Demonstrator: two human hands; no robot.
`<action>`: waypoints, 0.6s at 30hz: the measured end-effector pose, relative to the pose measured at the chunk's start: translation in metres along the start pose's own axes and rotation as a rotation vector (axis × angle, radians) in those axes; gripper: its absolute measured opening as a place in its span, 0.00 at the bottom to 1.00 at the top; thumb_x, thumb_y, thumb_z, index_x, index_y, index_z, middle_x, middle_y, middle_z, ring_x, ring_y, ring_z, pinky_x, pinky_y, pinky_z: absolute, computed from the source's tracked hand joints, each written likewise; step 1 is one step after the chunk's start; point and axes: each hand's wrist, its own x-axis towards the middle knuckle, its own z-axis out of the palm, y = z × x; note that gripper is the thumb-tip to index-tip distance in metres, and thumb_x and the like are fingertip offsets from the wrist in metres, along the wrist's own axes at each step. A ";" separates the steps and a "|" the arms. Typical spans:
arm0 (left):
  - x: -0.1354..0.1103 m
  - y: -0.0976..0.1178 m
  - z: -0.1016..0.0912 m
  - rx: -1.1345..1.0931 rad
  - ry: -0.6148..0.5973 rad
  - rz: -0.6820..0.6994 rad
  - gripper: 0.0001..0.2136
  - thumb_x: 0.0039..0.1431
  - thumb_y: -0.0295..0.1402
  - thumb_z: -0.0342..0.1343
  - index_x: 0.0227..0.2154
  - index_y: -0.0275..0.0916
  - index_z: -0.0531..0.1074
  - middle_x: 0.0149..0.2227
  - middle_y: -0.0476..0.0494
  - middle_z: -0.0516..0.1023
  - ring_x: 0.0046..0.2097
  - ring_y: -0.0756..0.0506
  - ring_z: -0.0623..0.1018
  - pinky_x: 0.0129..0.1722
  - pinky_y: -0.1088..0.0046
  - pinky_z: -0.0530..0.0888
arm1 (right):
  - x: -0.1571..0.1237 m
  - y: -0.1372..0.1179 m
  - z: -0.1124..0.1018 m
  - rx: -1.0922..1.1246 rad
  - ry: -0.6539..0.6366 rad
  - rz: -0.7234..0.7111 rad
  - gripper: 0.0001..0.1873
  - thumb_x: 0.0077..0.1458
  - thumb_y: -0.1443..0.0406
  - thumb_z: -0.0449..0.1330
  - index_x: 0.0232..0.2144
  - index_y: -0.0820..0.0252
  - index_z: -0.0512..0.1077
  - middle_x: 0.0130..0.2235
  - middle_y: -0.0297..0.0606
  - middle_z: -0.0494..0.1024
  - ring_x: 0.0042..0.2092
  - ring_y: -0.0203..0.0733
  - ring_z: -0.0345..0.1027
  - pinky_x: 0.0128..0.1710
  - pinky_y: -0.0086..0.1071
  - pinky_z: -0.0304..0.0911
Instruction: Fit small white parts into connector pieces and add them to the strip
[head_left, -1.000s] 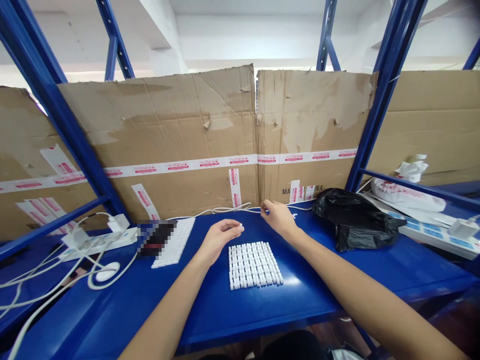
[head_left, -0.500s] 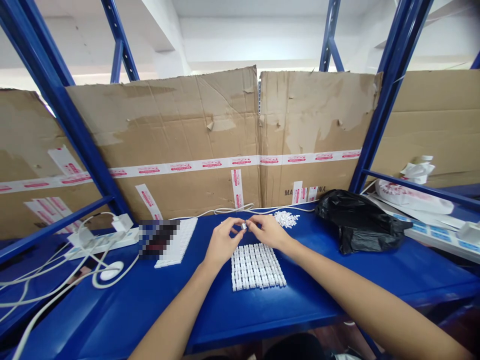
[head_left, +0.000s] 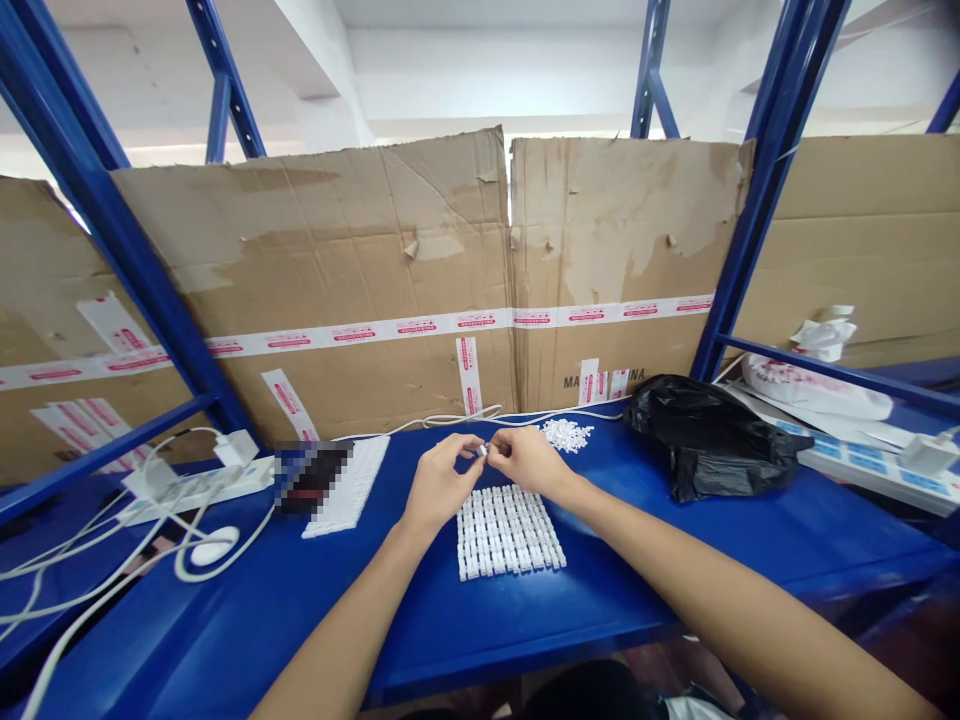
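My left hand and my right hand meet fingertip to fingertip just above the blue shelf, both pinched on one small white plastic part. Directly below them lies a flat white grid of several rows of the same small parts. A loose heap of small white parts sits behind my right hand, near the cardboard wall.
A crumpled black plastic bag lies to the right. A white keyboard-like tray and a blurred dark item lie to the left, beside a power strip with tangled white cables. Cardboard sheets wall off the back.
My right hand came back from the heap of parts at the rear and joined my left hand above the grid. Since then both hands have stayed pinched together on the small part.
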 end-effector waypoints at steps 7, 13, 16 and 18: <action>0.008 -0.027 -0.015 -0.348 0.136 -0.354 0.13 0.55 0.38 0.65 0.42 0.39 0.76 0.43 0.40 0.85 0.45 0.42 0.85 0.52 0.62 0.80 | 0.008 0.058 -0.030 -0.452 0.005 0.345 0.14 0.63 0.61 0.57 0.33 0.61 0.81 0.35 0.48 0.83 0.37 0.46 0.77 0.34 0.30 0.60; 0.009 -0.063 -0.045 -0.253 -0.020 -0.619 0.13 0.47 0.35 0.67 0.37 0.38 0.79 0.39 0.39 0.86 0.41 0.39 0.86 0.48 0.60 0.80 | 0.007 0.081 -0.039 -0.518 0.003 0.385 0.19 0.67 0.56 0.54 0.38 0.61 0.81 0.39 0.49 0.84 0.40 0.47 0.79 0.36 0.31 0.63; 0.005 -0.064 -0.053 -0.329 -0.182 -0.695 0.14 0.44 0.34 0.68 0.36 0.38 0.78 0.34 0.40 0.86 0.40 0.39 0.86 0.44 0.62 0.81 | 0.007 0.078 -0.032 -0.450 0.017 0.316 0.19 0.67 0.56 0.55 0.36 0.61 0.81 0.37 0.49 0.84 0.39 0.47 0.78 0.36 0.31 0.63; 0.003 -0.063 -0.055 -0.320 -0.285 -0.736 0.13 0.42 0.33 0.69 0.34 0.39 0.78 0.34 0.41 0.86 0.39 0.39 0.85 0.40 0.64 0.81 | 0.008 0.076 -0.027 -0.411 0.028 0.276 0.18 0.67 0.56 0.56 0.35 0.60 0.81 0.35 0.48 0.84 0.38 0.47 0.78 0.35 0.31 0.63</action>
